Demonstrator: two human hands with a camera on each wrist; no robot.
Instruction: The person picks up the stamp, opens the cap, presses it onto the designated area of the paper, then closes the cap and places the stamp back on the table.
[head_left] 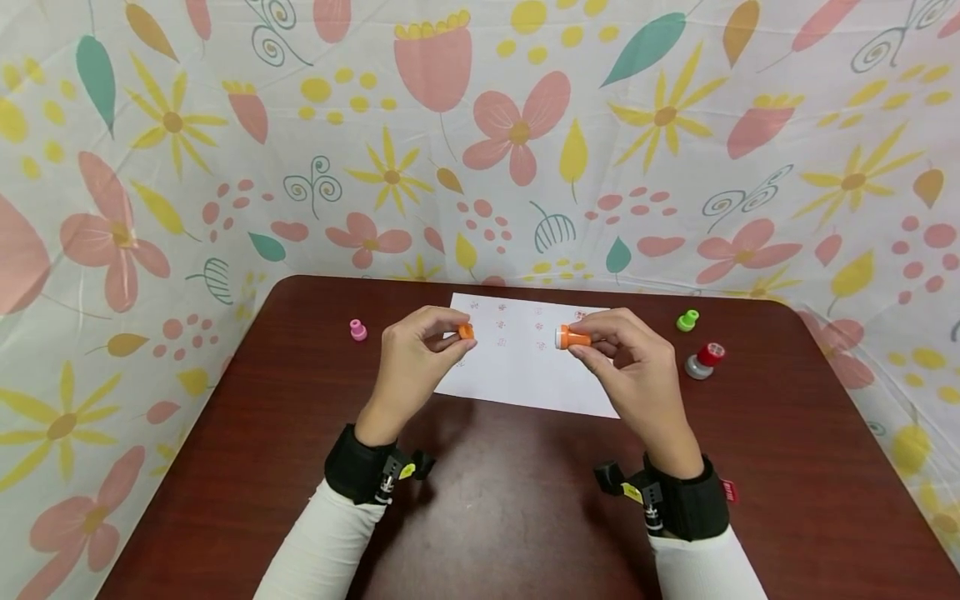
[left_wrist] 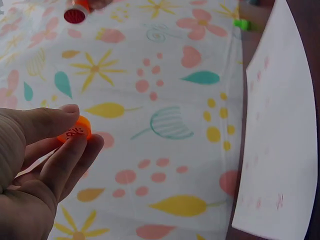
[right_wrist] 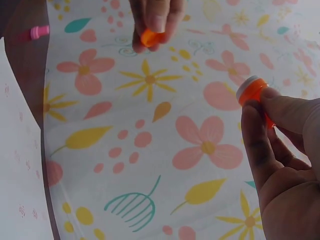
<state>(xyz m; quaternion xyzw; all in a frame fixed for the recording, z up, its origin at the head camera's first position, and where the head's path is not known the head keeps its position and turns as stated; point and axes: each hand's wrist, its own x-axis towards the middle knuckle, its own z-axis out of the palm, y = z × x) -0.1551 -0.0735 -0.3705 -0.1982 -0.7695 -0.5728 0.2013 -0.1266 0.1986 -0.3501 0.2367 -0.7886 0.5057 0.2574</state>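
Between thumb and fingertips, my left hand (head_left: 411, 354) pinches a small orange cap (head_left: 467, 332) over the left part of a white sheet of paper (head_left: 517, 385). Dark markings show on the cap (left_wrist: 76, 132) in the left wrist view. My right hand (head_left: 637, 358) grips an orange stamp (head_left: 577, 337) with a white collar, held sideways over the sheet's right part. In the left wrist view, the stamp's dark red face (left_wrist: 75, 16) is bare. Cap and stamp are apart, with the collar end pointing toward the left hand. Rows of small red prints mark the paper.
A pink stamp (head_left: 358, 330) stands on the brown table (head_left: 480, 500) left of the paper. To the right are a green stamp (head_left: 687, 320) and a red and grey stamp (head_left: 703, 362). A flower-patterned curtain (head_left: 517, 208) hangs behind the table and along its sides.
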